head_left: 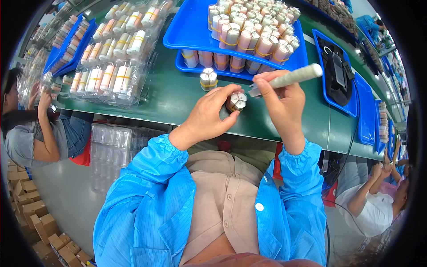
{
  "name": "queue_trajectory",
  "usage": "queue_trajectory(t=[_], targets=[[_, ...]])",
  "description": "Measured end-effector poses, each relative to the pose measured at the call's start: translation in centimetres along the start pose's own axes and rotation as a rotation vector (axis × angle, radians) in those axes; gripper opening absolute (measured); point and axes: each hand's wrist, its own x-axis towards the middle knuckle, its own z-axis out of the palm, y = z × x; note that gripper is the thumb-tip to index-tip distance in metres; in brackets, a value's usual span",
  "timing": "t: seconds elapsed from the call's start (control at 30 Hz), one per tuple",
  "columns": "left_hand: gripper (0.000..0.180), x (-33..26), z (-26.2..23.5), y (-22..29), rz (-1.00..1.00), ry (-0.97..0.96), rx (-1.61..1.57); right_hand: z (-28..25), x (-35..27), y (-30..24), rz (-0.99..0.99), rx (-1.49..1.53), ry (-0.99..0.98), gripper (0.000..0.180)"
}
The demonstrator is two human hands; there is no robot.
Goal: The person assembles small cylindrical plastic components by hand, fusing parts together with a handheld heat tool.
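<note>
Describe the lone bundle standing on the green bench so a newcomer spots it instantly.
Start at the stacked blue trays full of banded cylinder bundles at the top centre of the green bench. Just below their front edge, left of the left hand, stands one small bundle. It alone stands on bare bench, upright, yellow-banded, outside any tray and not held.

A factory assembly line: a long green bench [178, 95], blue trays [191, 31] at twelve o'clock, seated co-workers [31, 133] at nine.

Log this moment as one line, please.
left hand: holds banded cylinder bundle | right hand: holds pale-handled tool at bundle | blue tray behind
</note>
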Motion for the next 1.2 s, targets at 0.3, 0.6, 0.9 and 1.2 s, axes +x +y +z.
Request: queue_trajectory(t=[0.3, 0.6, 0.9, 1.2], targets=[[0.044, -0.1, 0.1, -0.2, -0.09, 0.004, 0.027, 0.9, 0.4, 0.4, -0.031, -0.179, -0.125, 0.015], [0.047, 0.1, 0.2, -0.4, -0.026, 0.009, 0.061, 1.0, -1.0, 1.6, -0.317, -0.243, -0.123, 0.013], [0.058, 0.1, 0.1, 0.1, -0.046, -0.008, 0.083, 0.4, 0.6, 1.3, 0.037, 0.118, -0.039, 0.012], [0.045, 0.1, 0.3, 0.0, -0.072, -0.017, 0.103, 0.8, 0.9, 0.7, 0.029, -0.115, -0.159, 0.016]])
